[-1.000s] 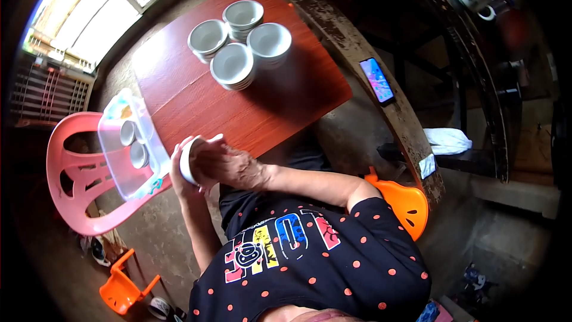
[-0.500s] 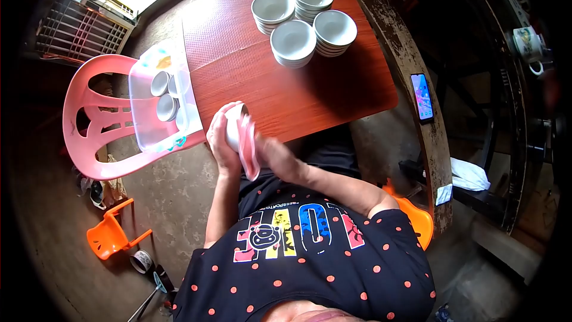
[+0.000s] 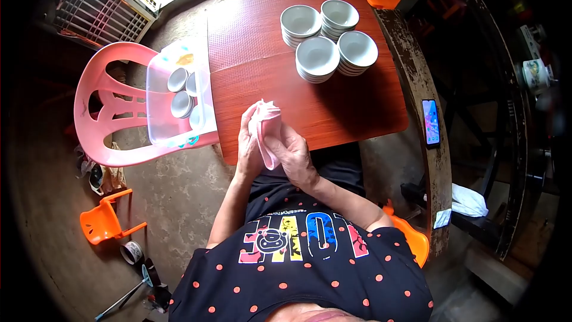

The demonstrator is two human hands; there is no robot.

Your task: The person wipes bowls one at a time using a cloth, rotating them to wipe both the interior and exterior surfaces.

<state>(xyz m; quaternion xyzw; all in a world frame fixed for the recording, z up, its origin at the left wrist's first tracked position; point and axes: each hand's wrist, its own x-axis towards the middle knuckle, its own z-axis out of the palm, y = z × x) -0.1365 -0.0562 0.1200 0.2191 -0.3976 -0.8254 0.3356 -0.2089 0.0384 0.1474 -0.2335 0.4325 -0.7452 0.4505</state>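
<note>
In front of my body, over the near edge of the table, both hands meet around a pink cloth [image 3: 270, 126]. My right hand [image 3: 296, 158] grips the cloth, thumb pressed into it. My left hand [image 3: 249, 150] is curled around the far side, holding a small white bowl that the cloth now covers; half a second ago its rim showed there. Beyond my hands, several stacks of white bowls [image 3: 317, 57] stand close together on the red-brown table [image 3: 256, 86]. More bowls [image 3: 181, 104] lie in a clear plastic bin [image 3: 156, 125] to the left.
The bin rests on a pink chair [image 3: 89, 137] against the table's left side. A lit phone [image 3: 430, 123] lies on a worn wooden bench [image 3: 440, 188] at right. Small orange chairs [image 3: 101, 222] stand on the floor, and a white cloth [image 3: 469, 201] hangs low at right.
The cloth has shifted from beside the bowl to over it, hiding the bowl. My right hand has closed in on the cloth. The whole view has shifted slightly.
</note>
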